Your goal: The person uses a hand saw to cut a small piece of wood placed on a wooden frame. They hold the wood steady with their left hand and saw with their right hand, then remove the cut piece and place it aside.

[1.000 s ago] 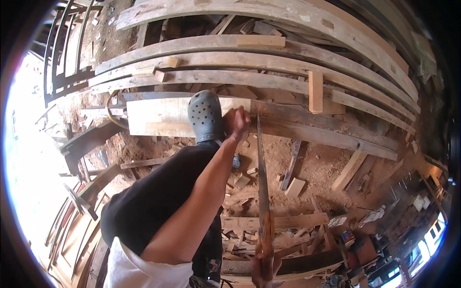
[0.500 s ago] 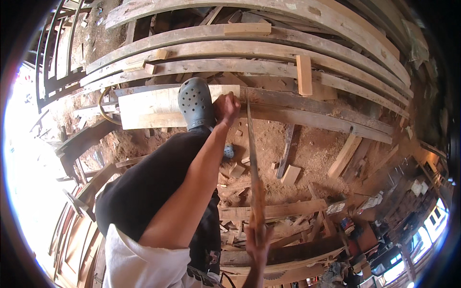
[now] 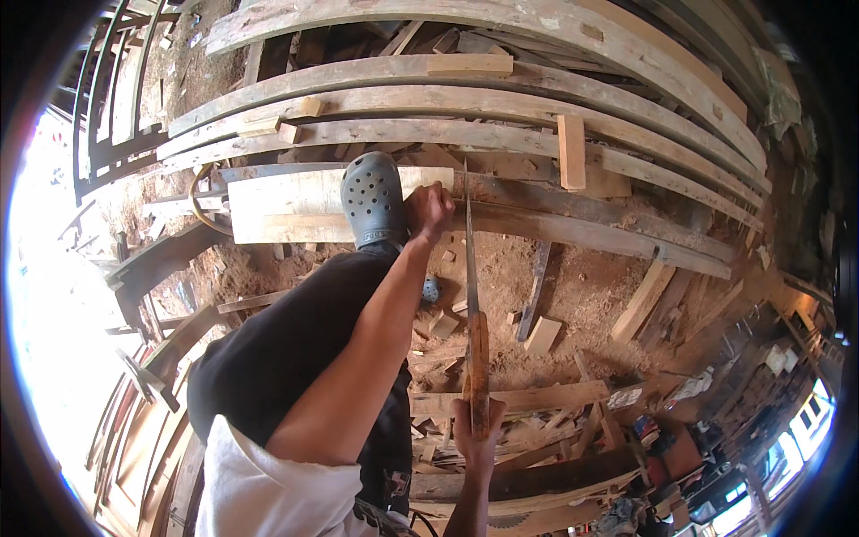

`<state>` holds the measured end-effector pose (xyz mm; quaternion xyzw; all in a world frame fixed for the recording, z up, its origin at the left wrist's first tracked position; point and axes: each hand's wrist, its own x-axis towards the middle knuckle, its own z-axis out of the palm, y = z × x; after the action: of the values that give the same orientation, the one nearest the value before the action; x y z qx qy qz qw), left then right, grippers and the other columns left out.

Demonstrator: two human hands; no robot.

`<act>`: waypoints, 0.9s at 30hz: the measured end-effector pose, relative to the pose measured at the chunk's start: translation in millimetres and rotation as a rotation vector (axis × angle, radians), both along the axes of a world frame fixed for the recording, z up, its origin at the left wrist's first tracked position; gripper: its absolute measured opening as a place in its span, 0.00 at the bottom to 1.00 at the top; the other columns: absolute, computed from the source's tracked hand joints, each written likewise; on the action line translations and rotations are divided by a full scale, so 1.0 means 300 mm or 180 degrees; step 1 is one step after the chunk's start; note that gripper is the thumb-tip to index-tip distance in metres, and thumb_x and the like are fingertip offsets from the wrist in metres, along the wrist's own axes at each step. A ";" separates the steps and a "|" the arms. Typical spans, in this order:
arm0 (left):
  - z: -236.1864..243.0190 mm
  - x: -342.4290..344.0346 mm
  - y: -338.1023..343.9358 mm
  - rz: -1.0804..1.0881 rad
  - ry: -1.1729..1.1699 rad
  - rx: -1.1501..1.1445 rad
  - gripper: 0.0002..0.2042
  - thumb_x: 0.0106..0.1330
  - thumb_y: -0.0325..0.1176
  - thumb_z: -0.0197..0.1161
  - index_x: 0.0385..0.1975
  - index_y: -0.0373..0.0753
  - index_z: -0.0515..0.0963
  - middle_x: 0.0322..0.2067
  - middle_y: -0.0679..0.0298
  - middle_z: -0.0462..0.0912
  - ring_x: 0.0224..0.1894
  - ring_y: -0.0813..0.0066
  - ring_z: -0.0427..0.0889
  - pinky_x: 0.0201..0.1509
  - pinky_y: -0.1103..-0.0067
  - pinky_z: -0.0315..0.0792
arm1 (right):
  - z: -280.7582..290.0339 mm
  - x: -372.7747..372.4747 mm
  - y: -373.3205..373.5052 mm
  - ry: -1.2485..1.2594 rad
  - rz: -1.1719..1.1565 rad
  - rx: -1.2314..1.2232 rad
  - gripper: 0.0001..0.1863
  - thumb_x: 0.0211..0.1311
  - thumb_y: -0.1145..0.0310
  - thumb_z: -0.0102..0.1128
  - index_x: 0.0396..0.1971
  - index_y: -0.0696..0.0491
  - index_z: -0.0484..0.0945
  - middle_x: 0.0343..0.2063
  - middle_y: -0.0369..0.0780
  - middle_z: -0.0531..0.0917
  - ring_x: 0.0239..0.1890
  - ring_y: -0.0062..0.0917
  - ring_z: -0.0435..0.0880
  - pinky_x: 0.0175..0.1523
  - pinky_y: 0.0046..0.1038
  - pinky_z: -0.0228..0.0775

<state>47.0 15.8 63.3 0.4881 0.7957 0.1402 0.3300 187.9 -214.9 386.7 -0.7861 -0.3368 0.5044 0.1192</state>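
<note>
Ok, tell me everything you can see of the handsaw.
The handsaw has a long, thin metal blade, seen edge-on, and a brown wooden handle. It runs almost straight up the picture: the right hand grips the handle at the lower end, and the tip meets the end of the pale plank. The left hand rests on that plank end just beside the blade, next to the grey clog pressing on the plank. Its teeth cannot be made out.

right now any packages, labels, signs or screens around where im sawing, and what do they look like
Small pale boxes or cartons: far right edge, stacked by the wall, whitish, too small to tell more.
Red item: lower right among the scrap wood, blocky, red and dark; what it is cannot be told.
No sign, label or screen shows near the handsaw, the pale board or either hand.
</note>
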 end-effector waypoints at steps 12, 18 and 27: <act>-0.061 0.001 -0.015 -0.0033 0.0069 0.0125 0.11 0.56 0.40 0.56 0.28 0.39 0.80 0.27 0.49 0.83 0.32 0.48 0.83 0.37 0.60 0.74 | 0.027 -0.001 0.031 -0.0360 0.0195 0.0420 0.06 0.57 0.74 0.63 0.35 0.57 0.79 0.26 0.42 0.77 0.28 0.32 0.77 0.30 0.35 0.66; -0.034 -0.005 -0.011 -0.0161 0.0395 0.0001 0.12 0.57 0.40 0.56 0.28 0.40 0.81 0.28 0.49 0.83 0.34 0.47 0.83 0.38 0.59 0.75 | 0.101 -0.002 0.050 -0.0397 0.0610 0.0102 0.05 0.57 0.73 0.62 0.30 0.57 0.76 0.20 0.43 0.76 0.22 0.36 0.75 0.28 0.38 0.64; -0.015 0.000 -0.005 -0.0052 0.0202 0.0250 0.12 0.58 0.42 0.56 0.27 0.40 0.81 0.26 0.47 0.82 0.32 0.46 0.82 0.37 0.59 0.74 | -0.142 -0.004 0.045 0.0165 0.0200 -0.0022 0.12 0.56 0.71 0.64 0.40 0.55 0.77 0.31 0.45 0.76 0.25 0.42 0.72 0.32 0.39 0.66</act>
<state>47.1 14.2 58.7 0.5113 0.7957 0.1530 0.2863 186.8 -201.3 343.9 -0.7622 -0.3563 0.5292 0.1093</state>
